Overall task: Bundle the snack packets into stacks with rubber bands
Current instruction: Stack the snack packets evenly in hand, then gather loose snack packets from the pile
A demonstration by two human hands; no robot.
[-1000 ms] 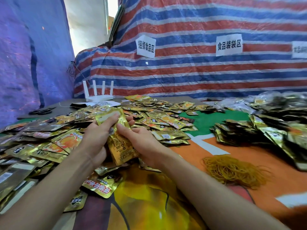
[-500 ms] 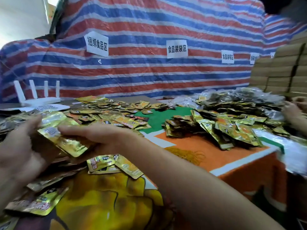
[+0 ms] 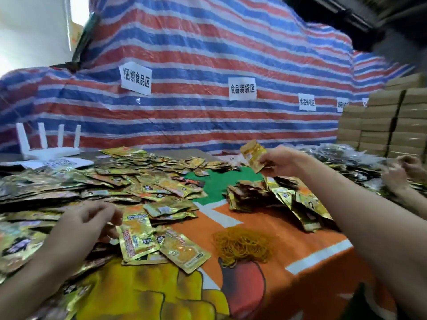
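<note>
Many loose packets [image 3: 97, 181]: spreading across left, beneath left hand [image 3: 85, 225].
Stacked pile [image 3: 265, 197]: lying right, just below packet stack [image 3: 253, 153].
Rubber bands [image 3: 242, 244]: heaping near-centre, between both hands.
Right hand [image 3: 282, 161]: gripping packet stack, tilting upright, far right.
Left hand: hovering loosely curled, holding nothing.

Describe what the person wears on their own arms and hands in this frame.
Both arms are bare up to the frame's edge: no sleeves, gloves, watch or bracelets show on the left hand or the right hand. No rings are evident, though the fingers are slightly blurred.
</note>
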